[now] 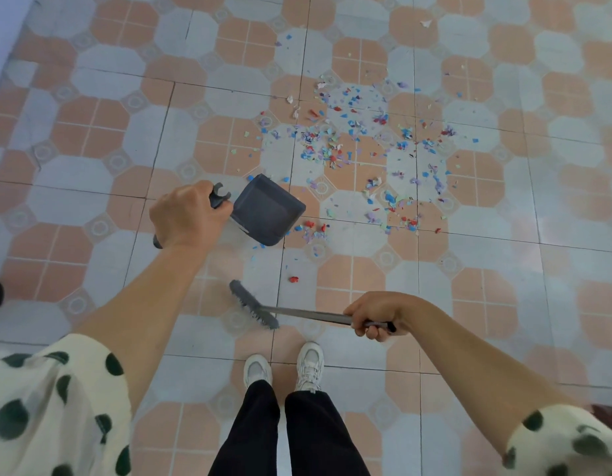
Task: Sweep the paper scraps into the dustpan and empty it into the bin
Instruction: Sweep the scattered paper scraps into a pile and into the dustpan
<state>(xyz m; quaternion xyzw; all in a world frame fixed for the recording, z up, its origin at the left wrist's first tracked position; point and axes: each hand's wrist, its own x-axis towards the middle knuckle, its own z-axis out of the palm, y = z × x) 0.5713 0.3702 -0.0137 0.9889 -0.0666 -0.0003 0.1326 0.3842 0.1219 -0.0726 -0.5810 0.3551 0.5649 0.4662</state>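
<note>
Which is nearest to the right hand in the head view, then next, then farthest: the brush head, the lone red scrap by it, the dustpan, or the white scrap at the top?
1. Brush head, to the left of the right hand.
2. Lone red scrap, just beyond the brush.
3. Dustpan, farther ahead on the left.
4. White scrap, far ahead at the top.

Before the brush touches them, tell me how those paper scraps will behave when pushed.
The scraps are tiny and thin, so they probably weigh almost nothing and may flutter or scatter instead of sliding together. They lie flat on smooth tile, so some could slip under the brush bristles. A few may also bounce off the dustpan lip.
</note>
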